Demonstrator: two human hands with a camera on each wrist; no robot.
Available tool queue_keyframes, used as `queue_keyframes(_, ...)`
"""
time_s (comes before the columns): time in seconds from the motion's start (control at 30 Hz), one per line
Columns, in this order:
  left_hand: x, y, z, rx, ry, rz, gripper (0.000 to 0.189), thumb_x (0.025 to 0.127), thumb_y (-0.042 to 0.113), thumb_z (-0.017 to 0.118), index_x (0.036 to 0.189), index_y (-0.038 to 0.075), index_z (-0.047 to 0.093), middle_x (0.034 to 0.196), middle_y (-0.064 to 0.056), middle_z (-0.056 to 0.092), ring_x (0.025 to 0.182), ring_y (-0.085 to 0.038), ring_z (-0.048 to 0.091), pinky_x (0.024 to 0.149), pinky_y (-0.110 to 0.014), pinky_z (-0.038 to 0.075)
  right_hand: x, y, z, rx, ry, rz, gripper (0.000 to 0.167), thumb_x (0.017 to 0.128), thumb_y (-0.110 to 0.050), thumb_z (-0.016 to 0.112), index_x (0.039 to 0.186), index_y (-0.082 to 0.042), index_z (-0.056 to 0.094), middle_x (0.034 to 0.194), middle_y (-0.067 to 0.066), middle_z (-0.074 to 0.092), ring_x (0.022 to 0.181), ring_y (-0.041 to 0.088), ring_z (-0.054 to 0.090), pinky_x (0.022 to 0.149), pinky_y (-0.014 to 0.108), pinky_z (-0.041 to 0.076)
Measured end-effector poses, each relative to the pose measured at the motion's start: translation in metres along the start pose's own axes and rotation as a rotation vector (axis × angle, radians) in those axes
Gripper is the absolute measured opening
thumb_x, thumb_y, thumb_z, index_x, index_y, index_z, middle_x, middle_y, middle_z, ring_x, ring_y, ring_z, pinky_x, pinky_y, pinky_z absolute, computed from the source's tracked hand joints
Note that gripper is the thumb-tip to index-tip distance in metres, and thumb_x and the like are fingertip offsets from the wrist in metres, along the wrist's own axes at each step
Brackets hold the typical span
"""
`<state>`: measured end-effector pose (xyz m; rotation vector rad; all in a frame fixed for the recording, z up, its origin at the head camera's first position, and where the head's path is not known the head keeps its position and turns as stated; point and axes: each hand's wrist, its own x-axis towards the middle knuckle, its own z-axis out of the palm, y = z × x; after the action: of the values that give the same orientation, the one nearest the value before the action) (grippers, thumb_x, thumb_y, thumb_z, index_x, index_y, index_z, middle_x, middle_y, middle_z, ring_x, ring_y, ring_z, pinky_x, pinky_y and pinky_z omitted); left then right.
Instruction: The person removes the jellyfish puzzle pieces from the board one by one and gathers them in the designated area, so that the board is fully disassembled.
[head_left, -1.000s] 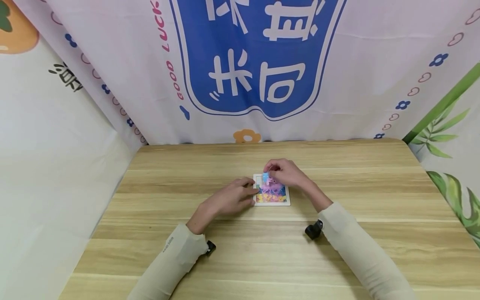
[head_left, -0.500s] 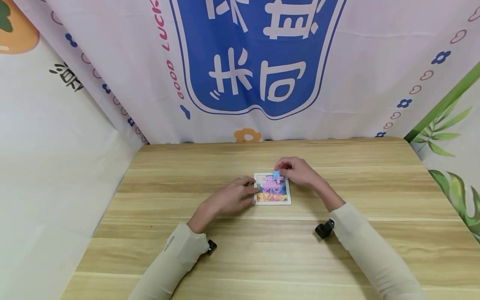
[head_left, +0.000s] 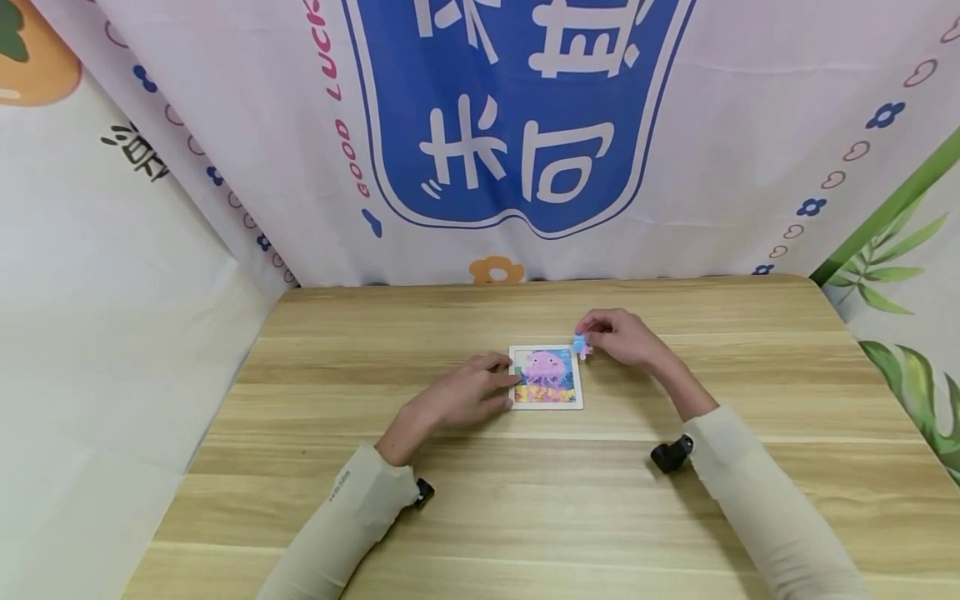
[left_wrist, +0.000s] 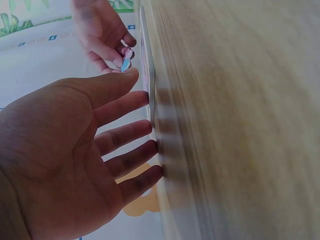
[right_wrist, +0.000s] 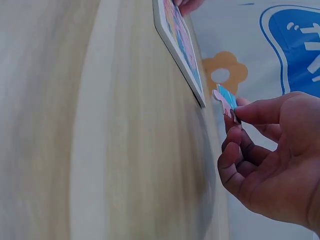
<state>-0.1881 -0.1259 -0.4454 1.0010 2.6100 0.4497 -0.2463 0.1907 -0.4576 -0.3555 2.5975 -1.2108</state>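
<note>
Left hand: fingers straight and spread apart, tips at the left side of the frame; they grip nothing. A light steadying touch like this seems right, since the thin frame would probably slide if pushed from the other side.

Frame: lies flat on the desk, between the hands. White rim all round. Contents: a jigsaw picture, a pink jellyfish on blue with yellow and pink along the bottom. Upper left corner of the interior shows a pale patch; too small to confirm as an open slot.

Piece: blue and pink, held up by the frame's upper right corner; in the right wrist view it is apart from the rim. Printed face visible; exact tilt hard to judge.

Right hand: thumb and fingers clamped on the piece near one end. Judgement: an edge pinch suits so thin a part, leaving its outline free to compare with the picture. Best kept gentle, tabs unbent, and clear of the rim to avoid snagging.
</note>
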Motion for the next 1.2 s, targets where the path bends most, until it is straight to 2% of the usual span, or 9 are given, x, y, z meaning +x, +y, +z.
queue_keyframes(0.23, 0.001, -0.001, 0.001, -0.004, -0.001, -0.002, 0.049, 0.11, 0.033, 0.063, 0.155, 0.012, 0.059, 0.168, -0.015, 0.044, 0.158, -0.035, 0.04, 0.13, -0.051, 0.036, -0.004, 0.006, -0.009, -0.01, -0.004, 0.013, 0.021, 0.107, -0.01, 0.058, 0.12, -0.006, 0.074, 0.117, 0.017, 0.071, 0.101, 0.027, 0.058, 0.087, 0.035, 0.047)
queue_keyframes(0.5, 0.0, 0.0, 0.0, 0.005, -0.001, -0.01, 0.049, 0.11, 0.034, 0.063, 0.155, 0.014, 0.059, 0.168, -0.014, 0.045, 0.158, -0.034, 0.04, 0.129, -0.051, 0.037, -0.004, 0.012, -0.014, -0.022, -0.001, 0.02, 0.022, 0.108, -0.009, 0.058, 0.122, -0.005, 0.074, 0.116, 0.017, 0.071, 0.098, 0.027, 0.059, 0.084, 0.035, 0.048)
queue_keyframes(1.2, -0.001, 0.001, 0.001, 0.0, 0.0, -0.006, 0.049, 0.11, 0.034, 0.063, 0.155, 0.013, 0.059, 0.169, -0.014, 0.044, 0.158, -0.034, 0.04, 0.129, -0.051, 0.037, 0.008, 0.019, -0.013, -0.109, 0.047, 0.013, 0.02, 0.108, -0.009, 0.059, 0.117, -0.004, 0.076, 0.113, 0.017, 0.073, 0.099, 0.029, 0.059, 0.087, 0.038, 0.049)
